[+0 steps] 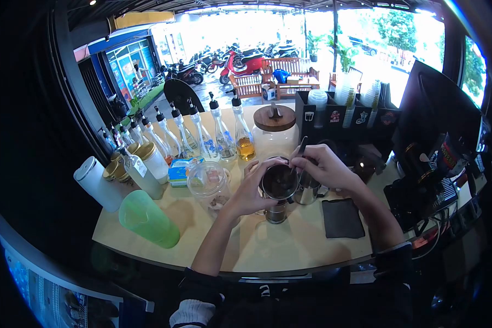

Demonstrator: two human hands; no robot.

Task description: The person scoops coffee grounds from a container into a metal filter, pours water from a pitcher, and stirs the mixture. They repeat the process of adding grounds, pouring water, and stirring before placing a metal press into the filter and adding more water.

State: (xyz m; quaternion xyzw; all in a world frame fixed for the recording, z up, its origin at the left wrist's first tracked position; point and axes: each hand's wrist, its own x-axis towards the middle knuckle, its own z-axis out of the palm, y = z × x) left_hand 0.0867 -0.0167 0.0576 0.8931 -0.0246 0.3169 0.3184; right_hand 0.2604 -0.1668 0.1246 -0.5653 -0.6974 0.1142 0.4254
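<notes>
My left hand (pixel 250 188) is curled around the side of a round cup (pixel 279 181), whose inside looks dark; what it contains is too dim to tell. Pinched in the fingers of my right hand (pixel 325 168) is a slim dark handle, perhaps a spoon (pixel 302 148), which slants down over the cup's right rim. Its lower end is lost in the dark interior. Just below the cup a small metal cylinder (pixel 276 214) stands on the counter. A steel pitcher (pixel 307 192) is behind my right hand, partly covered by it.
Left of my hands stand a clear plastic jar (pixel 208 183) and a green pitcher (pixel 148 220). Pump bottles (pixel 208 141) line the back, beside a wooden-lidded jar (pixel 275 118). A black cup holder (pixel 344 123) and a folded dark cloth (pixel 343 218) are to the right.
</notes>
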